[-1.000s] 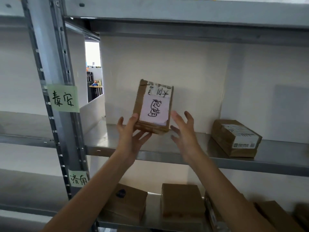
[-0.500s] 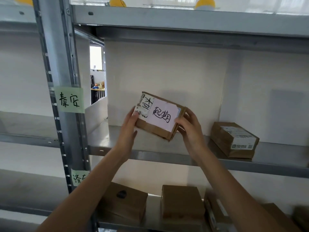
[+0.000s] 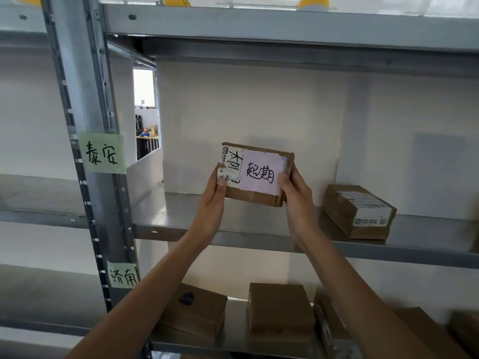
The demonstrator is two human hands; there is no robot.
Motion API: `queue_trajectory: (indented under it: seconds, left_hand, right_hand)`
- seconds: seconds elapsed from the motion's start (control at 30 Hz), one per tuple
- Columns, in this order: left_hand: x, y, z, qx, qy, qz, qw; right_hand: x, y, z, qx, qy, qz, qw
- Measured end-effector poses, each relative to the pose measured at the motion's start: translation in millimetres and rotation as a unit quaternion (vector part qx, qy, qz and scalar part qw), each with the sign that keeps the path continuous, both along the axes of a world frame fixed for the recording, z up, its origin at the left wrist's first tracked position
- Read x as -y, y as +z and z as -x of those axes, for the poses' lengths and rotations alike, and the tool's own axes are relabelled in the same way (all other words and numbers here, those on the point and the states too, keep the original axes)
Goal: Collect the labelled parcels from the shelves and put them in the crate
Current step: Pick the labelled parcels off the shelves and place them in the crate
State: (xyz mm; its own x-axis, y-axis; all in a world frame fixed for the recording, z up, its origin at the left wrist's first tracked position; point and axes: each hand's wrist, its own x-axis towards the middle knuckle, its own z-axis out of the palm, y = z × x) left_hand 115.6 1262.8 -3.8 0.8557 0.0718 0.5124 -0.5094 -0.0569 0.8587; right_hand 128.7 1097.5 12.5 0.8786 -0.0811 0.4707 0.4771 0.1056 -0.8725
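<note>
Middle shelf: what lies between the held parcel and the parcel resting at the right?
In the head view, only the right hand gripping the held parcel, then bare metal shelf up to the resting parcel.

A brown cardboard parcel (image 3: pixel 256 174) with a pale pink handwritten label was held landscape, face toward the camera, above the middle steel shelf (image 3: pixel 259 239).
</note>
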Motion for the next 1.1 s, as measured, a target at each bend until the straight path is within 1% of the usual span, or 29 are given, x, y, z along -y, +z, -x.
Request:
queue_trajectory:
  seconds: [0.23,0.5,0.6,0.83,0.93,1.1]
  left_hand:
    - [42,14,-10,0.036,-0.038,-0.001,0.999]
    - [135,29,-23,0.057,-0.126,0.0,0.99]
    - [181,37,-19,0.056,-0.142,-0.014,0.988]
    - [298,58,-3,0.068,-0.228,-0.038,0.971]
    - [358,61,-6,0.082,-0.242,-0.04,0.966]
    - [468,63,-5,0.062,-0.27,-0.033,0.96]
  right_hand:
    - [44,15,6,0.016,-0.046,-0.003,0.999]
    - [126,35,28,0.033,-0.153,0.004,0.988]
    - [166,38,38,0.036,-0.182,-0.008,0.983]
    - [279,43,65,0.027,-0.269,-0.022,0.963]
    - [332,45,74,0.017,-0.305,-0.021,0.952]
    - [425,46,90,0.009,-0.362,-0.013,0.932]
